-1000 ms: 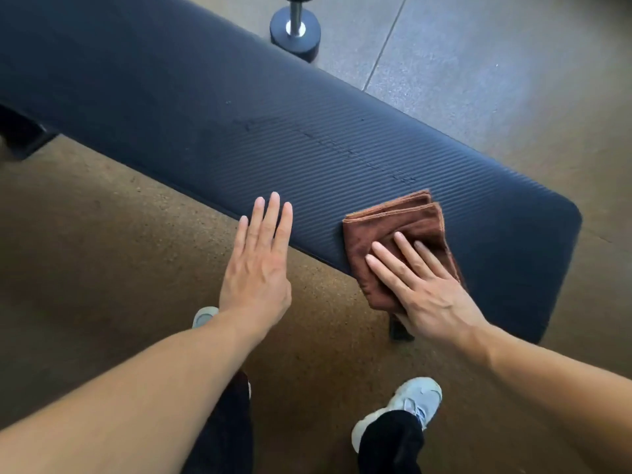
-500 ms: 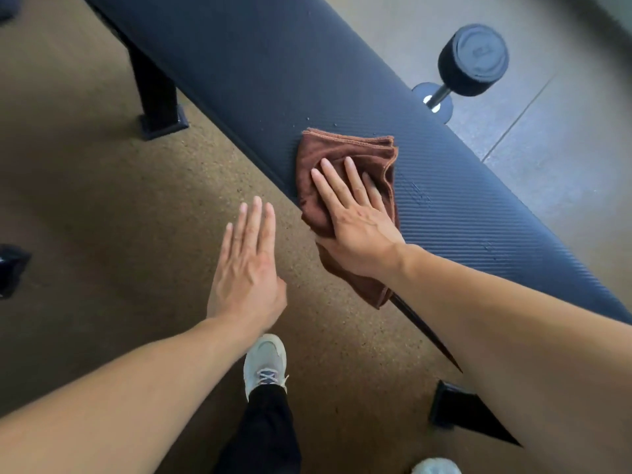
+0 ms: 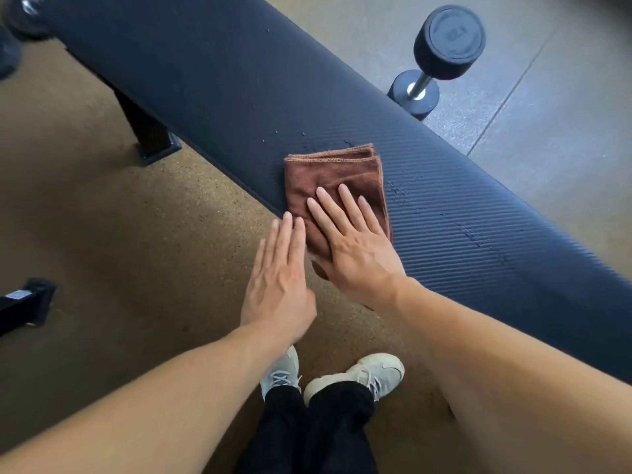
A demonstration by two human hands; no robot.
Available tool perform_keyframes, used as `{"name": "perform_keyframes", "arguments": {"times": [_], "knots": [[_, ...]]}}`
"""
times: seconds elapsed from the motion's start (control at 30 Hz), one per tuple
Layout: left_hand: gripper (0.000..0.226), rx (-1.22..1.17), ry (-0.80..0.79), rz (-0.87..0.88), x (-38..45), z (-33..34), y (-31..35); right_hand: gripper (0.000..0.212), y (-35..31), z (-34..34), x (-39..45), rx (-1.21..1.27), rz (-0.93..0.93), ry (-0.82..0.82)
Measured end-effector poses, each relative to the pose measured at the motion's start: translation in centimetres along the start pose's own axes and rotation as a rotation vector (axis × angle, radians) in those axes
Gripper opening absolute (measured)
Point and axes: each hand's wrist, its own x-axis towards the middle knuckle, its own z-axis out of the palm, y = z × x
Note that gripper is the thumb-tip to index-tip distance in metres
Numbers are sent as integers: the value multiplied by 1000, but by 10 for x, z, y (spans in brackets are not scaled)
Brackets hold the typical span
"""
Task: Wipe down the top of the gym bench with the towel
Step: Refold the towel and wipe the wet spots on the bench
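A dark ribbed gym bench [image 3: 219,83] runs diagonally from upper left to lower right. A folded brown towel [image 3: 328,172] lies on its near edge, its lower part hanging over the side. My right hand [image 3: 352,244] presses flat on the towel with straight fingers. My left hand [image 3: 278,285] hovers flat beside it, just off the bench's near edge, fingertips close to the edge and holding nothing. Small water drops and damp streaks [image 3: 403,191] show on the bench top around the towel.
A black dumbbell [image 3: 434,56] stands on the grey floor beyond the bench. A bench leg [image 3: 150,138] meets the brown floor at left. Another dark foot of equipment [image 3: 27,306] sits at the far left. My two white shoes [image 3: 342,378] stand below the hands.
My right hand has slid the towel leftward along the bench over the past second. My left hand has drawn in close to the right one. The view has shifted along the bench.
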Motion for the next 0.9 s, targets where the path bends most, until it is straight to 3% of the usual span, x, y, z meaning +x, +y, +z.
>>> {"name": "perform_keyframes", "arguments": {"times": [0.27,0.4,0.53,0.63,0.77,0.9], "knots": [[82,461,-204,284,-3,-4,60,78,20,-5,-93,181,203,-47],[79,683,-312,370,7,-14,80,88,20,-13,-111,164,238,-112],[77,755,-406,421,21,-19,82,98,19,-9,-107,103,258,-137],[62,807,-417,499,36,-26,87,99,19,-2,-106,52,253,-110],[29,833,-453,723,65,-32,113,88,15,5,-107,0,277,-107],[29,780,-475,898,79,-42,122,75,11,12,-109,-109,293,-67]]}}
